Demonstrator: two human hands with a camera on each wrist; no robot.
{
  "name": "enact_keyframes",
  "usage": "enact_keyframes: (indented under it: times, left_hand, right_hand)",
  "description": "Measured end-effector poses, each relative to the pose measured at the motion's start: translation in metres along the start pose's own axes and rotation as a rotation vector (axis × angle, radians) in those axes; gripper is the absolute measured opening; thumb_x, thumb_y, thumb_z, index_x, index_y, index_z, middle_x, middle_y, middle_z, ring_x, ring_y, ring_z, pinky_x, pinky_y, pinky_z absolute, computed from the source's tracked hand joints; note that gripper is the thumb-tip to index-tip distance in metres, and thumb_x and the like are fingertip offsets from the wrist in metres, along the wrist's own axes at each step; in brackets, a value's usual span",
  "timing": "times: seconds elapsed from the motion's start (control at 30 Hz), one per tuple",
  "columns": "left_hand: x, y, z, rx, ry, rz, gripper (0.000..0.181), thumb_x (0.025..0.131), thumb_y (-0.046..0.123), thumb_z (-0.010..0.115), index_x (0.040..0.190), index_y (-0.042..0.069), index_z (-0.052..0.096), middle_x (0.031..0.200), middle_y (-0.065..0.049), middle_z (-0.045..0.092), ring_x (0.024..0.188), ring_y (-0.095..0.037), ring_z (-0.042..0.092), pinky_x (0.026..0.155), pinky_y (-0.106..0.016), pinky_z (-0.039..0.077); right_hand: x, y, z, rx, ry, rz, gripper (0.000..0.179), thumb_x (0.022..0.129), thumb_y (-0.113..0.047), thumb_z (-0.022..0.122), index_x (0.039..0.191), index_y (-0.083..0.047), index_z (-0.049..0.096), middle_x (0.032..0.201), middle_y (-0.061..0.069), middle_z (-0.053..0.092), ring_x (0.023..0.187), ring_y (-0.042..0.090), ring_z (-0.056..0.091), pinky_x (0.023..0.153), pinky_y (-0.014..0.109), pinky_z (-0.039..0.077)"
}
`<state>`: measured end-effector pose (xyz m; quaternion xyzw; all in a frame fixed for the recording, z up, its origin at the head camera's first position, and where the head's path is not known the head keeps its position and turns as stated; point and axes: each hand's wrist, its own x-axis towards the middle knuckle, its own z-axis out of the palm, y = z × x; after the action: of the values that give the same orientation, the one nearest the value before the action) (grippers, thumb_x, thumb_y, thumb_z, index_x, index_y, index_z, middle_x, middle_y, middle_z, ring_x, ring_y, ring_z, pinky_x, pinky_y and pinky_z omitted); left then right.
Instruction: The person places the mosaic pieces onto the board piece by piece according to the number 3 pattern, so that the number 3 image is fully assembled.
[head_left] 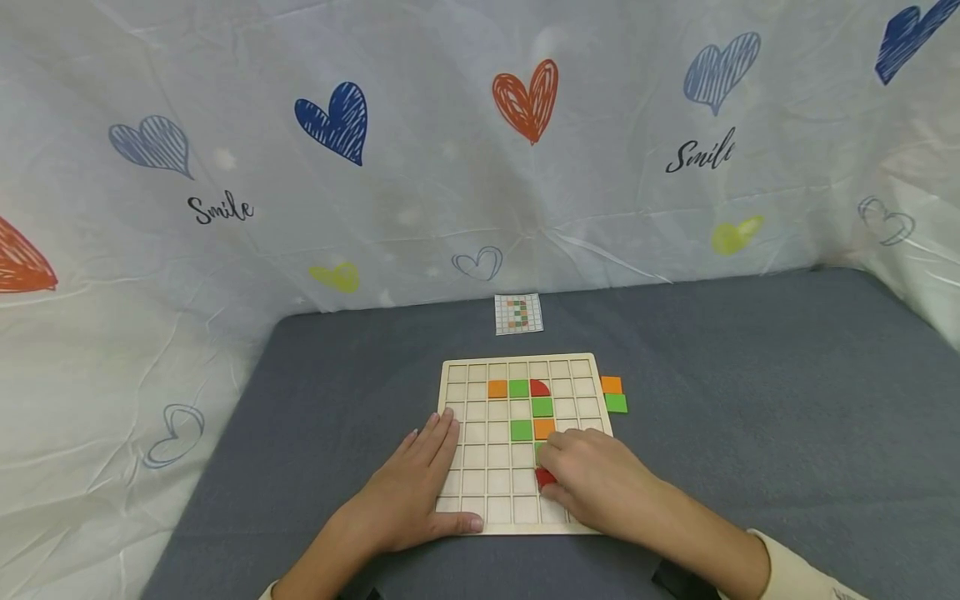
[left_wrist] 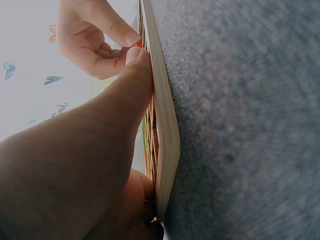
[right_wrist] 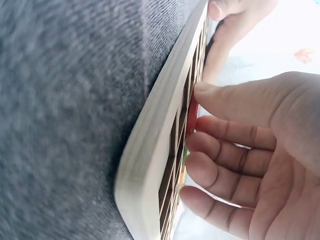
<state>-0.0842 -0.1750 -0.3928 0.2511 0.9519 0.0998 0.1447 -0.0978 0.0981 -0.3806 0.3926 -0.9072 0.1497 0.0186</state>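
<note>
A pale wooden grid board (head_left: pixel 498 510) lies on the table. My left hand (head_left: pixel 408 492) rests flat along its left side, thumb over the near edge. With thumb and fingers, my right hand (head_left: pixel 603 483) pinches a red tile (right_wrist: pixel 192 112) at a lower square right of centre, partly covering it. Up the same column are a partly hidden green tile (head_left: pixel 538 450), an orange tile (head_left: pixel 543 429), a green tile (head_left: pixel 542 407) and a red rounded tile (head_left: pixel 539 388). Left of these sit another orange tile (head_left: pixel 497 389) and two more green tiles (head_left: pixel 518 389).
Beside the board's right edge lie a loose orange tile (head_left: pixel 612 385) and a loose green tile (head_left: pixel 616 403). Behind the board is a small card (head_left: pixel 518 314) printed with a coloured grid pattern. A white sheet (head_left: pixel 420 192) with hearts hangs behind the grey-covered table (head_left: pixel 750 400).
</note>
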Motion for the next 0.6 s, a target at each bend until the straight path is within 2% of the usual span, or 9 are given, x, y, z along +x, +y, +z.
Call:
enact_keyframes:
  times: [0.13, 0.3, 0.47, 0.53, 0.6]
  left_hand:
    - [-0.0004, 0.0004, -0.0008, 0.001, 0.0, -0.002, 0.119, 0.082, 0.085, 0.047, 0.16, 0.001, 0.015, 0.167, -0.013, 0.007, 0.152, -0.028, 0.004, 0.118, -0.053, 0.018]
    - [-0.0007, 0.0, -0.0009, 0.002, 0.003, 0.003, 0.118, 0.082, 0.085, 0.047, 0.16, 0.001, 0.015, 0.167, -0.014, 0.007, 0.152, -0.028, 0.004, 0.118, -0.053, 0.018]
    - [-0.0008, -0.0005, -0.0003, 0.0, 0.004, 0.007, 0.118, 0.082, 0.084, 0.047, 0.16, 0.001, 0.015, 0.167, -0.014, 0.006, 0.152, -0.028, 0.004, 0.118, -0.053, 0.018]
    - [-0.0008, -0.0007, 0.0, -0.003, 0.006, 0.008, 0.118, 0.083, 0.084, 0.047, 0.16, 0.001, 0.015, 0.167, -0.014, 0.006, 0.152, -0.028, 0.004, 0.118, -0.053, 0.018]
    - [-0.0009, -0.0008, 0.0002, -0.002, 0.007, 0.009, 0.118, 0.083, 0.084, 0.048, 0.16, 0.0, 0.015, 0.167, -0.014, 0.006, 0.152, -0.028, 0.004, 0.118, -0.053, 0.018]
  right_hand:
    - [-0.0002, 0.0006, 0.0001, 0.022, -0.007, -0.006, 0.018, 0.083, -0.011, 0.079, 0.078, -0.016, 0.063, 0.069, -0.011, 0.047, 0.062, 0.007, 0.041, 0.059, 0.025, 0.04]
    - [-0.001, 0.0009, 0.0019, 0.029, 0.037, -0.044, 0.016, 0.08, -0.008, 0.078, 0.091, -0.016, 0.069, 0.075, -0.011, 0.05, 0.064, 0.006, 0.044, 0.06, 0.026, 0.042]
    - [-0.0014, 0.0011, 0.0046, 0.017, 0.096, -0.154, 0.019, 0.079, -0.009, 0.078, 0.079, -0.022, 0.064, 0.071, -0.013, 0.039, 0.06, 0.005, 0.038, 0.056, 0.022, 0.036]
    - [-0.0018, 0.0021, 0.0047, 0.005, 0.108, -0.169, 0.021, 0.079, -0.011, 0.08, 0.075, -0.023, 0.064, 0.071, -0.014, 0.04, 0.061, 0.004, 0.039, 0.056, 0.022, 0.036]
    - [-0.0023, 0.003, 0.0044, 0.009, 0.111, -0.169, 0.018, 0.08, -0.011, 0.082, 0.076, -0.023, 0.069, 0.072, -0.014, 0.043, 0.064, 0.004, 0.042, 0.058, 0.021, 0.039]
